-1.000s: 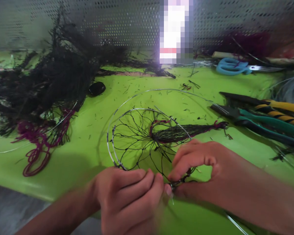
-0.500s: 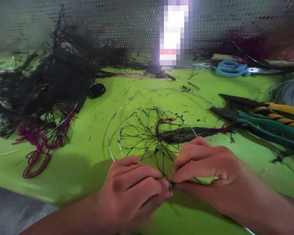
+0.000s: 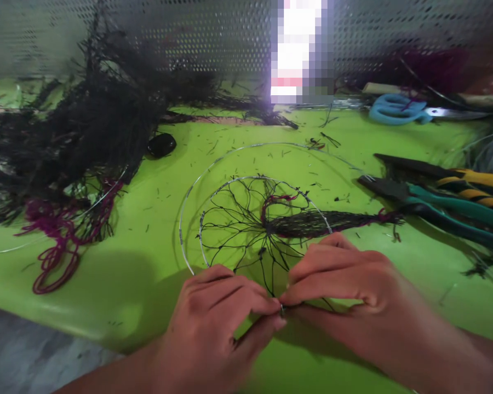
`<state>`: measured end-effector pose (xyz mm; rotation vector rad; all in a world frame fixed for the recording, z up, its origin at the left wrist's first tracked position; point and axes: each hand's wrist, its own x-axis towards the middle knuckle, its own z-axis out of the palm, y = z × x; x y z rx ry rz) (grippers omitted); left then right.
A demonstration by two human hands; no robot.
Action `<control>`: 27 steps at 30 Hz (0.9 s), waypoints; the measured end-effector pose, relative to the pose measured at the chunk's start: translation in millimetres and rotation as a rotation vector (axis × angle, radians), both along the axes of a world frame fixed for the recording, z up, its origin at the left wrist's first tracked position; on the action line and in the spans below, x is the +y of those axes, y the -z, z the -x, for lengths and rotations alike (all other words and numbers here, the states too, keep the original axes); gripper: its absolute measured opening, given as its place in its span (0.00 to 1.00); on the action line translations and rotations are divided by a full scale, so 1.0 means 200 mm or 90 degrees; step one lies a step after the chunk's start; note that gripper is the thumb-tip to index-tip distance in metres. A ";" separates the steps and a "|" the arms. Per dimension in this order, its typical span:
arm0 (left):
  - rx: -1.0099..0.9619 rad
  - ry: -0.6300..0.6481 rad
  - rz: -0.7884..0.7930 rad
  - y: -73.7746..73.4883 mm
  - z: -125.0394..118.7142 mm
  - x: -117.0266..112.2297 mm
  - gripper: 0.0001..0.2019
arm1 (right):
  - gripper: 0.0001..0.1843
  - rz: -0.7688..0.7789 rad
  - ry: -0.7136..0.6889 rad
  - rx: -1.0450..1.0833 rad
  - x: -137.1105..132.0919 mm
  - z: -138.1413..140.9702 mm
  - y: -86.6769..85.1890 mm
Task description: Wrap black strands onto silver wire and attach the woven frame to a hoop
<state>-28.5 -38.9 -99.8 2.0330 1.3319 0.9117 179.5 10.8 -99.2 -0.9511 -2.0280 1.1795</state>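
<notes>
A wire hoop [image 3: 225, 184] with black netting [image 3: 246, 225] strung across it lies on the green surface. The net's cords gather at a dark knot in the middle, and a bunched black tail [image 3: 312, 223] runs off to the right. My left hand [image 3: 222, 320] pinches the hoop's near edge between thumb and forefinger. Right beside it, the fingertips of my right hand [image 3: 345, 284] are closed on the same stretch of wire and cord. The fingers hide most of that spot. A longer wire [image 3: 197, 183] curves around outside the hoop.
Green-handled pliers [image 3: 443, 205] and yellow-and-black pliers [image 3: 456, 178] lie at the right. Blue-handled scissors [image 3: 398, 109] rest behind them. Tangled black netting [image 3: 74, 131], purple cord [image 3: 57, 235] and a shiny black object [image 3: 161, 145] are at the left. Cord clippings dot the surface.
My left thumb and forefinger have parted somewhat, showing a gap behind the pinch. Both hands stay at the hoop's near edge. The view has shifted slightly.
</notes>
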 end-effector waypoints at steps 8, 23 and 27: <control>-0.039 -0.014 0.471 -0.07 0.01 0.10 0.05 | 0.09 -0.062 -0.078 -0.019 -0.01 -0.01 0.01; 0.037 0.158 0.731 -0.12 0.06 0.28 0.13 | 0.12 -0.187 -0.081 -0.035 0.01 -0.04 -0.01; 0.016 0.137 0.759 -0.10 0.05 0.30 0.11 | 0.11 -0.209 -0.074 -0.039 0.00 -0.03 -0.01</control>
